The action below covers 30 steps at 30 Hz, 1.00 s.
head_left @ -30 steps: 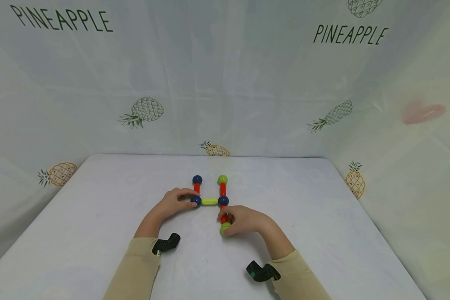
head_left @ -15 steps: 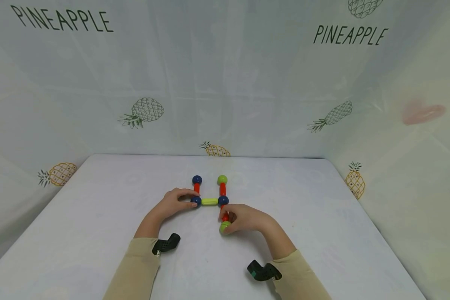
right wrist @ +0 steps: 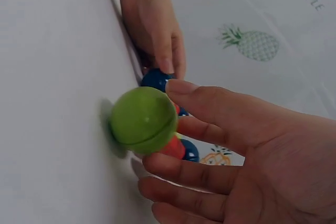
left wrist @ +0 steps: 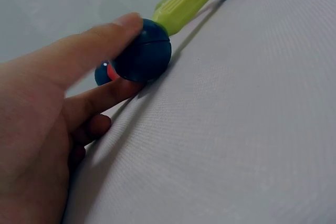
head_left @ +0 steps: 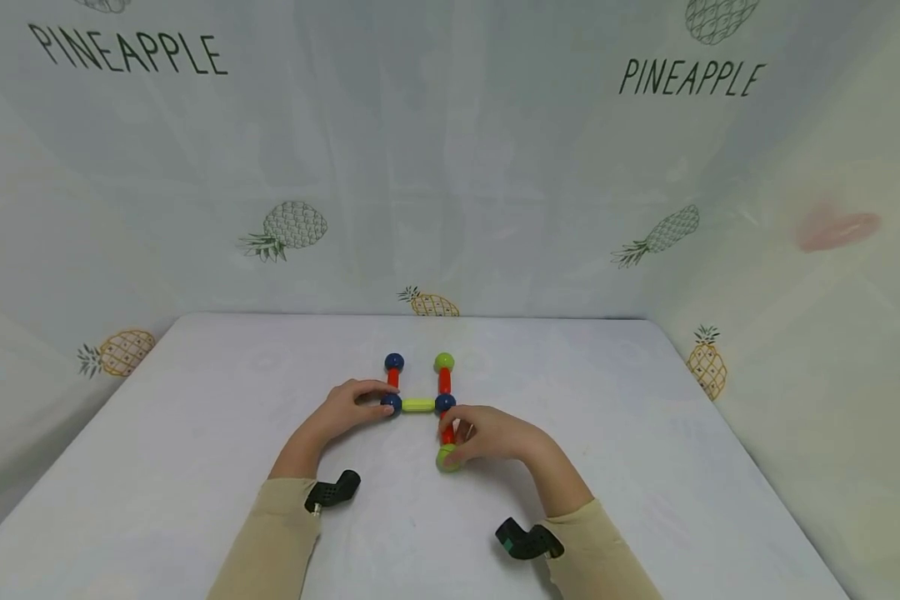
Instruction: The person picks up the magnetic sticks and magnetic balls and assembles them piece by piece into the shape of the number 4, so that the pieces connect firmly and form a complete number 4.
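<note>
A ball-and-rod toy frame lies on the white table. My left hand (head_left: 351, 406) pinches its left blue ball (left wrist: 144, 53) between thumb and fingers. From there a yellow-green rod (head_left: 418, 405) runs to the right blue ball (head_left: 445, 403). Red rods reach away from both, one ending in a blue ball (head_left: 394, 362), the other in a green ball (head_left: 444, 362). Toward me, a red rod (head_left: 447, 435) joins the right blue ball to a near green ball (right wrist: 142, 119). My right hand (head_left: 491, 435) holds this green ball, with thumb and fingers around it; its index finger lies along the rod.
The white-covered table (head_left: 607, 400) extends widely around the toy. A pineapple-print curtain (head_left: 450, 167) hangs behind the table's far edge. Black wrist cameras sit on the left cuff (head_left: 281, 500) and right cuff (head_left: 581, 521).
The head view has tilted slightly upward. My right fingers have shifted slightly away from me along the near red rod. My left hand and the rest of the frame stay nearly still.
</note>
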{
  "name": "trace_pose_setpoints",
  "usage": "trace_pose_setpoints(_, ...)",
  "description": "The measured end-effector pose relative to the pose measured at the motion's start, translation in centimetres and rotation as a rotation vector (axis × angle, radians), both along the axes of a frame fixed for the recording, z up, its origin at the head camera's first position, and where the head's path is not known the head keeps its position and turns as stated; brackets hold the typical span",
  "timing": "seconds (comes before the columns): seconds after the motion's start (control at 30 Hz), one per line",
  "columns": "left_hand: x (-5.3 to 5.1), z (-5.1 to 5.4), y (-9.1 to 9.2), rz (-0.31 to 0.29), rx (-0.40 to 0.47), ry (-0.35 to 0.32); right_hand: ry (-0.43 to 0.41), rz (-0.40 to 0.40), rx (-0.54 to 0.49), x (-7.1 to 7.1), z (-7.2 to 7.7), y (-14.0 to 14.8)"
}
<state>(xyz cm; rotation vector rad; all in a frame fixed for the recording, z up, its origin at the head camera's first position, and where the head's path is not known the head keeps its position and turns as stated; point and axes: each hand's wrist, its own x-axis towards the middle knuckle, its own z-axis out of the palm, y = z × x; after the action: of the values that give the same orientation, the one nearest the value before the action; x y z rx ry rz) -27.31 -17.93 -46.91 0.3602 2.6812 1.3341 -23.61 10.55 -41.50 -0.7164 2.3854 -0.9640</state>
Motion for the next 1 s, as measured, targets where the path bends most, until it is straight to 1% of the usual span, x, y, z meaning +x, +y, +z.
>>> trace_pose_setpoints(0.13,-0.6,-0.6,-0.2,0.014,0.053,0.007,0.039,-0.076,-0.019,-0.3,0.1,0.6)
trace_pose_setpoints(0.2,-0.8,-0.8,-0.2,0.022,0.071,0.019,0.078,-0.118,-0.037,-0.4,0.3,0.9)
trace_pose_setpoints(0.23,-0.8,-0.8,-0.3,0.036,0.072,0.025,0.099,-0.135,-0.048,-0.4,0.4,1.0)
trace_pose_setpoints(0.33,-0.9,-0.5,-0.4,0.113,0.058,0.051,0.170,-0.178,-0.085,-0.6,0.7,1.3)
trace_pose_setpoints(0.43,-1.0,0.1,-0.7,0.187,0.052,0.064,0.237,-0.218,-0.103,-1.0,1.1,1.5)
trace_pose_setpoints(0.5,-1.1,0.5,-0.9,0.210,0.049,0.072,0.268,-0.248,-0.108,-1.2,1.2,1.6)
trace_pose_setpoints(0.6,-1.2,1.3,-1.1,0.215,0.031,0.080,0.292,-0.285,-0.109,-1.5,1.2,1.9)
trace_pose_setpoints(0.67,-1.3,1.7,-1.2,0.213,0.012,0.081,0.303,-0.295,-0.107,-1.7,1.3,2.0)
trace_pose_setpoints(0.8,-1.2,2.6,-1.3,0.184,-0.039,0.084,0.334,-0.298,-0.095,-1.8,1.4,2.4)
trace_pose_setpoints(0.93,-1.3,3.8,-1.8,0.144,-0.108,0.128,0.406,-0.295,-0.059,-1.8,1.7,3.0)
trace_pose_setpoints(1.0,-1.2,4.5,-2.0,0.128,-0.165,0.153,0.450,-0.293,-0.036,-1.7,1.8,3.5)
